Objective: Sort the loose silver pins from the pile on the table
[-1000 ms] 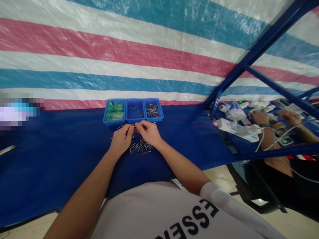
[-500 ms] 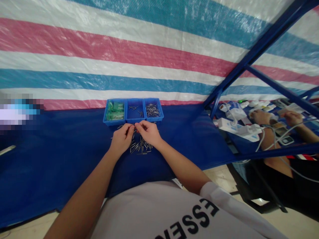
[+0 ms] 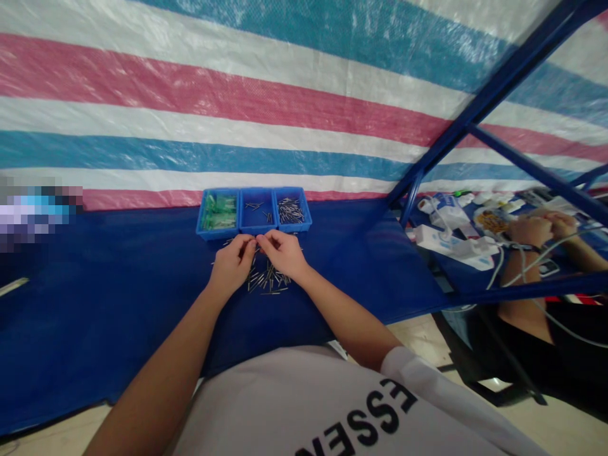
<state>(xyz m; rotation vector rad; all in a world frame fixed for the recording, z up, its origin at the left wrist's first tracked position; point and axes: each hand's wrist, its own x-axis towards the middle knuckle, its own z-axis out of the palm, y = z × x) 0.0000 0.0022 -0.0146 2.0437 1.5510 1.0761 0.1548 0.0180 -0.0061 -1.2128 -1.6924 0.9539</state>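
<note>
My left hand point(image 3: 231, 264) and my right hand point(image 3: 284, 253) rest on the blue tablecloth point(image 3: 118, 285), fingertips pinched together over a loose pile of small metal pins point(image 3: 266, 280). Each hand seems to pinch a pin, though the parts are too small to make out. Just beyond the fingers stand three joined blue bins: the left bin point(image 3: 219, 214) holds green parts, the middle bin point(image 3: 258, 213) a few pins, the right bin point(image 3: 292, 211) many pins.
A striped red, white and blue tarp point(image 3: 237, 114) hangs behind the table. A blue metal frame point(image 3: 475, 114) divides off the right side, where another person's hands point(image 3: 541, 229) work among white devices and cables point(image 3: 451, 244). The floor lies below right.
My hands have stayed put over the pins. The other person's hands on the right have come together and shifted right.
</note>
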